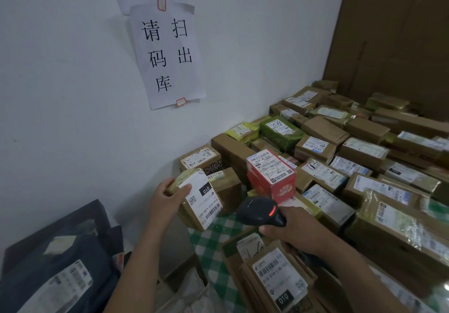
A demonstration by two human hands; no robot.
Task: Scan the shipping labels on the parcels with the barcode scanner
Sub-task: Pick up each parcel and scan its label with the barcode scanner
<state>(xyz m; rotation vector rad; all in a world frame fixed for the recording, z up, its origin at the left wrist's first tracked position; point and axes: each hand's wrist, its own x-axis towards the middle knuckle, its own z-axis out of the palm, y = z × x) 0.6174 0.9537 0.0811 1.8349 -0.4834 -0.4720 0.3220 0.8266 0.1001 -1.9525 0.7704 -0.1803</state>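
Checked cloth: scanner in right grip

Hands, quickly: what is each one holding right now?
Left hand: holds a small brown parcel, label up.
Right hand: grips the barcode scanner.

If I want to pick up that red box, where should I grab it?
Probably from above, pinching the red box by two opposite red sides. It stands taller than the brown parcels around it, so those sides are free, and its white label stays uncovered on top.
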